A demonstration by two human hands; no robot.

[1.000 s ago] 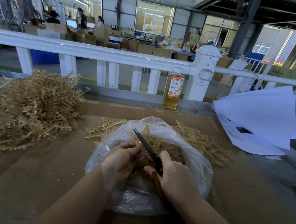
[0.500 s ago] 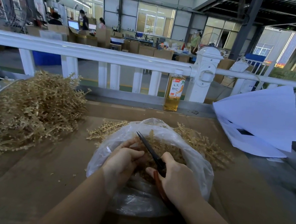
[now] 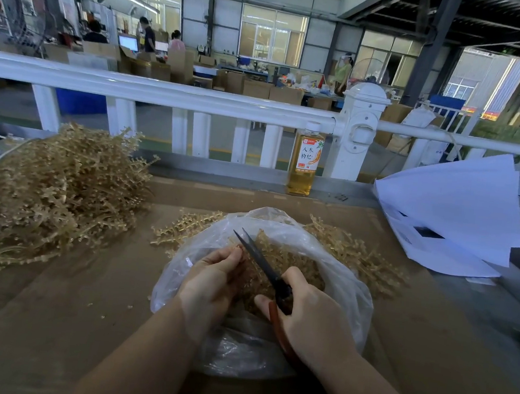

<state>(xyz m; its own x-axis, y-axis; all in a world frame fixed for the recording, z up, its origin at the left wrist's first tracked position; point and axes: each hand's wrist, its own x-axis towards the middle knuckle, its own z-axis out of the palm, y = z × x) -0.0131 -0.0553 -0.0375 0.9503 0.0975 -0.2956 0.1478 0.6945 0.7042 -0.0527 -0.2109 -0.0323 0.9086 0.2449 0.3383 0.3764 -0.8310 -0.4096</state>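
The right hand (image 3: 313, 322) grips the nearly closed scissors (image 3: 259, 260) beside the sprig (image 3: 238, 249) pinched by the left hand (image 3: 212, 284); a careless snip could nick those fingertips.

The Chinese characters 人参枸杞 were printed on the label of the bottle (image 3: 303, 159), which was stood just left of the white railing post (image 3: 359, 127). The finer print below them could not be read.
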